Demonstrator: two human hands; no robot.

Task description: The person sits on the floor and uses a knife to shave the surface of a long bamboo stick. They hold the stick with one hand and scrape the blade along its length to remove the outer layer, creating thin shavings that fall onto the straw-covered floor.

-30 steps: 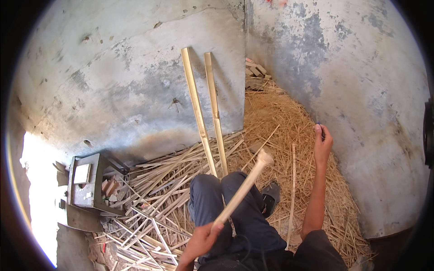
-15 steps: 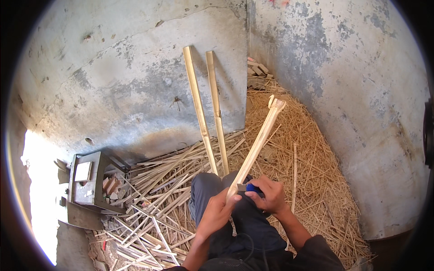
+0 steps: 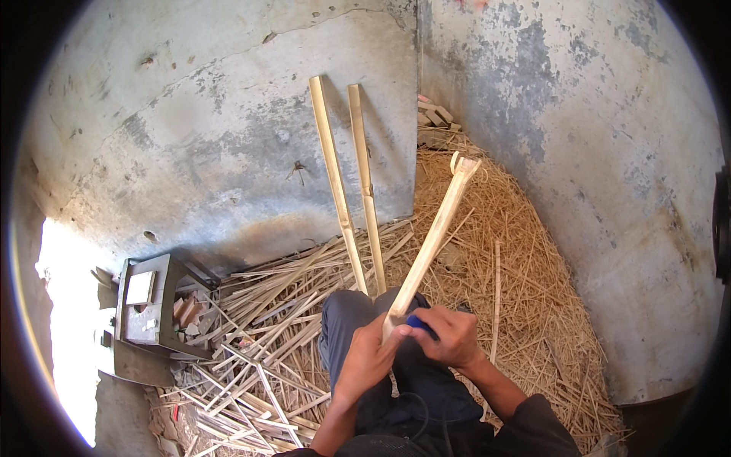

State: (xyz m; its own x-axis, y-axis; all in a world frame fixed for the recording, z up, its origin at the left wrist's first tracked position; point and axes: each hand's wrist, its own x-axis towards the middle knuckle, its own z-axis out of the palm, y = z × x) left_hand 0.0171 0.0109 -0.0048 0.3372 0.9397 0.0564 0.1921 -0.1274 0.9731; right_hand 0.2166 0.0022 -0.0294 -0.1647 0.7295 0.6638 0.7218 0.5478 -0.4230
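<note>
- The bamboo strip [image 3: 432, 242] is gripped at its lower end by the closed left hand [image 3: 364, 358], angled away over the knee.
- A blue-handled tool [image 3: 418, 323] is clasped by the right hand [image 3: 451, 337], pressed against the strip's base, apparently for splitting.
- Two bamboo slats [image 3: 350, 190] are leaned on the wall [image 3: 190, 137].

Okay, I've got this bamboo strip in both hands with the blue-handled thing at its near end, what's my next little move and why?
Probably draw the blue-handled tool a short way up the bamboo strip. The left hand already grips the strip's near end over the knee, the right hand has the tool against it, and the far end points clear toward the wall corner.
</note>
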